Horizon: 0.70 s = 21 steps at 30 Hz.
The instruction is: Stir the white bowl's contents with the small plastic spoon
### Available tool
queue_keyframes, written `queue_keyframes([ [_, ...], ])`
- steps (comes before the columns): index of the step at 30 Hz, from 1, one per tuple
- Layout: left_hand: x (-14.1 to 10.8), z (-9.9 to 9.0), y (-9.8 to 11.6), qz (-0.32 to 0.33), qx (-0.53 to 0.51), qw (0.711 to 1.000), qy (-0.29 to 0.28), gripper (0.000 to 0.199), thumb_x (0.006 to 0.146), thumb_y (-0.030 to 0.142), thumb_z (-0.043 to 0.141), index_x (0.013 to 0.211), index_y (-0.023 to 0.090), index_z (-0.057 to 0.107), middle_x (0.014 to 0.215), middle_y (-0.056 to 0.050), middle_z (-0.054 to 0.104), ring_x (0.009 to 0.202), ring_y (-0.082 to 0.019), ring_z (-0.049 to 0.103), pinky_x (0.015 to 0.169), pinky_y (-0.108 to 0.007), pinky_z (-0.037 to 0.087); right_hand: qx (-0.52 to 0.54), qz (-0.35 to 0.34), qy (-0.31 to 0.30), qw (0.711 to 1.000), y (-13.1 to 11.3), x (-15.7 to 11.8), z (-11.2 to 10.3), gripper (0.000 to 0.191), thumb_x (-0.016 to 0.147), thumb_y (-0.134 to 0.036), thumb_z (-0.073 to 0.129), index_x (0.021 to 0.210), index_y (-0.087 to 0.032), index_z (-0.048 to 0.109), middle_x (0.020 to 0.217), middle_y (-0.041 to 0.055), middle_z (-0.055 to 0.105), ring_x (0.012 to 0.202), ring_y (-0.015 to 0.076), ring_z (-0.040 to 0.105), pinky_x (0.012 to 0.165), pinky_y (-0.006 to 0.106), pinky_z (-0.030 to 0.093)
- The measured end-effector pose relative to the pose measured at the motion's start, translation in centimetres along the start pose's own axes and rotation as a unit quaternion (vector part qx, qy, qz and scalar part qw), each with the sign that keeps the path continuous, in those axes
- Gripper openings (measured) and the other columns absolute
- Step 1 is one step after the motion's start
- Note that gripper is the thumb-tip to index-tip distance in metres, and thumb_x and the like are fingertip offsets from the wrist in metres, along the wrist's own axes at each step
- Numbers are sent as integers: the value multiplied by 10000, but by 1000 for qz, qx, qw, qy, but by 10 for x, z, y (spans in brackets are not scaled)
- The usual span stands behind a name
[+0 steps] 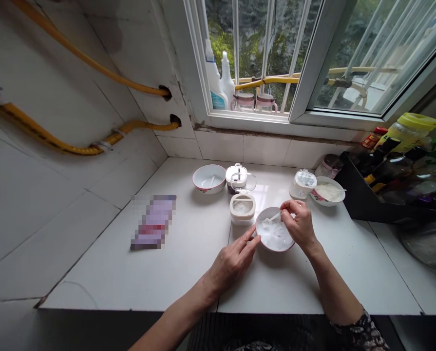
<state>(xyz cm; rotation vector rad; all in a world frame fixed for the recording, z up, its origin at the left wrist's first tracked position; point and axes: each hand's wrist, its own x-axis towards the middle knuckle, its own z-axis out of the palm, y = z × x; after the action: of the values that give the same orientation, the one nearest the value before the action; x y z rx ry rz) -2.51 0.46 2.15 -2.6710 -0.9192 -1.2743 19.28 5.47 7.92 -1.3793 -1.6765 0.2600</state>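
Observation:
A small white spoon (267,222) is pinched in my right hand (298,223), its scoop end down in a bowl (276,249) of white powder. My left hand (236,258) has its fingers stretched out, the tips touching the left rim of that bowl. Just behind my left fingertips stands a seasoning jar (242,219) with white contents showing in its top. Behind it is another seasoning jar (236,171) with its clear lid raised. A third clear-lidded jar (303,184) stands beyond my right hand, beside a bowl of pale powder (328,191) with a utensil in it.
Back left sits a white bowl (209,176) with a spoon inside. A blurred purple packet (154,222) lies on the left of the white tiled counter (111,278). At right, a black bin (364,197) holds several bottles. Yellow pipes (71,148) run along the left wall; a barred window is behind.

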Motion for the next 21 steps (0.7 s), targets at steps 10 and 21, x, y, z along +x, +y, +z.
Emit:
queue_keyframes([
  [10, 0, 0, 0, 2, 4, 1000, 0, 428, 985, 66, 450, 1409, 110, 477, 1366, -213, 598, 1206, -245, 649, 901, -311, 624, 162, 152, -57, 973, -10, 3, -4, 92, 708, -252, 521, 661, -224, 595, 509, -17, 623, 519, 180, 592, 626, 318, 475],
  [21, 0, 1, -1, 7, 3, 1000, 7, 399, 947, 23, 471, 1337, 74, 544, 1348, -233, 606, 1220, -259, 640, 897, -292, 621, 289, 237, -40, 927, -7, 11, -10, 79, 633, -256, 567, 627, -199, 622, 466, -15, 616, 482, 137, 545, 581, 277, 459],
])
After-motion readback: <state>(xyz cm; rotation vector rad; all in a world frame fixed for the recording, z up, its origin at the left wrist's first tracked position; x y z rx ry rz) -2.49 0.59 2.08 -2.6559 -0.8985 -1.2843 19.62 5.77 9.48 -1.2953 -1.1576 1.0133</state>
